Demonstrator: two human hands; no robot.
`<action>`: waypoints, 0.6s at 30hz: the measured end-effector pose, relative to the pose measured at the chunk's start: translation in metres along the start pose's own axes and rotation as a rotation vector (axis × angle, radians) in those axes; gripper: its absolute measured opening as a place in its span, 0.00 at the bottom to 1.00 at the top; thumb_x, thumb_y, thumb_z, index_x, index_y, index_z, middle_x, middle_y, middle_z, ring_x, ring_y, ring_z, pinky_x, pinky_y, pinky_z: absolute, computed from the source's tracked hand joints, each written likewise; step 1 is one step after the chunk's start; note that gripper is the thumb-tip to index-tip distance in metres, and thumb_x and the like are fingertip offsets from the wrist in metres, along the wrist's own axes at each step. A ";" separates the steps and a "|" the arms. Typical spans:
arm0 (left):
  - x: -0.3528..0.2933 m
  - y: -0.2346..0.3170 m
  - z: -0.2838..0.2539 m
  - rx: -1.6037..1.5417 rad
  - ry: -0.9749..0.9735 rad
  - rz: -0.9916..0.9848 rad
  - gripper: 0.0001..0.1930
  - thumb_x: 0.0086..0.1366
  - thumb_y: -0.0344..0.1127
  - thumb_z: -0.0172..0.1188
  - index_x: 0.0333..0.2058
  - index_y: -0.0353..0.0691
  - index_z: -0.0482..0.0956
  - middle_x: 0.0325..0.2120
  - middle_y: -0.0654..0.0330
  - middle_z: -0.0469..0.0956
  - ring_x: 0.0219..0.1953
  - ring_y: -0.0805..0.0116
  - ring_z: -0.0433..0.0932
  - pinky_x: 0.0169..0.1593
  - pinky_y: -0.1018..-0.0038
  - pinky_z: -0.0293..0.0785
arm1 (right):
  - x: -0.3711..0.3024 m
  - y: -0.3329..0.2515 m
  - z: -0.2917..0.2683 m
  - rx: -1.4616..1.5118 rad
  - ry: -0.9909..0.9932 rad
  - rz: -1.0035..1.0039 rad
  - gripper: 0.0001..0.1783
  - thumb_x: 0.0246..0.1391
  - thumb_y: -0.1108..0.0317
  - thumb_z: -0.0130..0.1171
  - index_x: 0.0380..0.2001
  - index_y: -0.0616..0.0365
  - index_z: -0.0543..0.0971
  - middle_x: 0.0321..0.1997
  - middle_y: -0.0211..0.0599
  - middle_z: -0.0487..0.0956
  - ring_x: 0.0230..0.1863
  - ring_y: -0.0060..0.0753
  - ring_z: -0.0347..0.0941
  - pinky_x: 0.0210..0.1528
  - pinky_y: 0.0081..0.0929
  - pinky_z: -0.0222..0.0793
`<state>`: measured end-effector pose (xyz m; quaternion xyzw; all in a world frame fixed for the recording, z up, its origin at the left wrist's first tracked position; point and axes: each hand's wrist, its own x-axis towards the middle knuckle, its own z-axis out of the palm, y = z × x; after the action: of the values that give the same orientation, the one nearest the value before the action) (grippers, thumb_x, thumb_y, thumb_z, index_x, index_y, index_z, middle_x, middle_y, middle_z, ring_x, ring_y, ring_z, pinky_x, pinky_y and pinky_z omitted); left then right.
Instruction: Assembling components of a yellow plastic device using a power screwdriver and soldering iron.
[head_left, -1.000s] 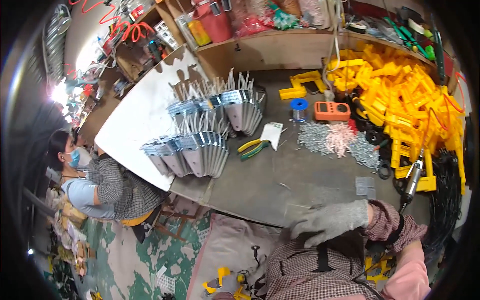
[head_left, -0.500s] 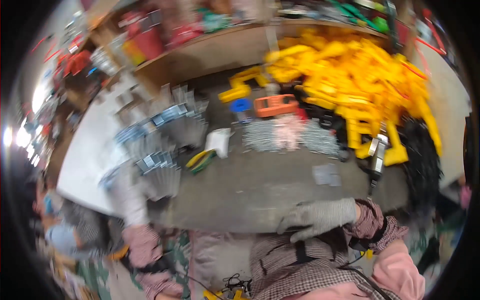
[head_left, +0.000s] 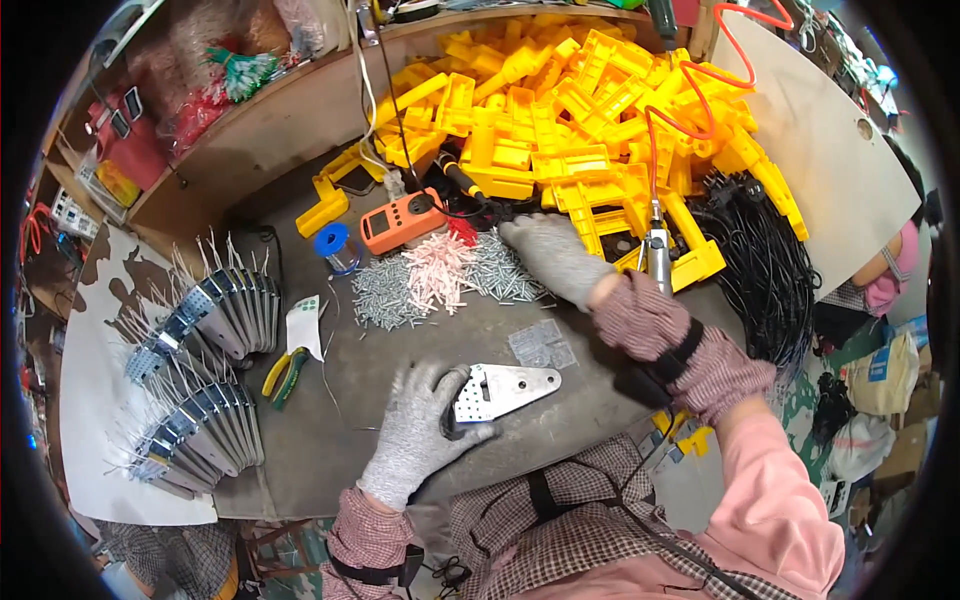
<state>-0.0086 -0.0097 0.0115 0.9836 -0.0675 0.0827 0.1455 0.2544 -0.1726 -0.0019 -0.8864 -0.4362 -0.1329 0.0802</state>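
Observation:
My left hand [head_left: 418, 425], in a grey glove, is closed on the wide end of a tapered silver metal plate [head_left: 512, 388]. The plate has holes and lies over the dark worktop near its front edge, narrow end pointing right. My right hand [head_left: 555, 258], also gloved, reaches forward beside the right end of a pile of grey screws [head_left: 505, 272], next to black items. Its fingertips are hard to make out, so I cannot tell if it holds anything. Between the hands lies a small clear plastic piece [head_left: 542, 345].
Yellow plastic housings [head_left: 610, 110] are heaped at the back, with black cables [head_left: 757, 265] at right. An air screwdriver [head_left: 657, 250] hangs from a red hose. An orange meter [head_left: 400, 220], solder spool [head_left: 337, 248], pink pieces [head_left: 438, 270], pliers [head_left: 288, 375] and fanned metal stacks [head_left: 215, 435] stand left.
My left hand has come from the metal stacks at left to the middle, now with the plate. My right hand has moved from the front edge to the screws. The view has turned.

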 end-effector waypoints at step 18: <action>-0.069 -0.049 0.018 -0.192 0.186 -0.276 0.41 0.46 0.57 0.78 0.54 0.38 0.75 0.49 0.50 0.78 0.52 0.48 0.76 0.57 0.55 0.70 | -0.083 -0.157 -0.012 0.566 0.013 -0.371 0.18 0.58 0.66 0.62 0.50 0.59 0.73 0.46 0.45 0.77 0.54 0.48 0.74 0.53 0.43 0.72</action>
<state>-0.0658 0.0392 -0.0315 0.9533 0.0745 0.1458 0.2540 0.0791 -0.1432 -0.0122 -0.7338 -0.6090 -0.0244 0.3002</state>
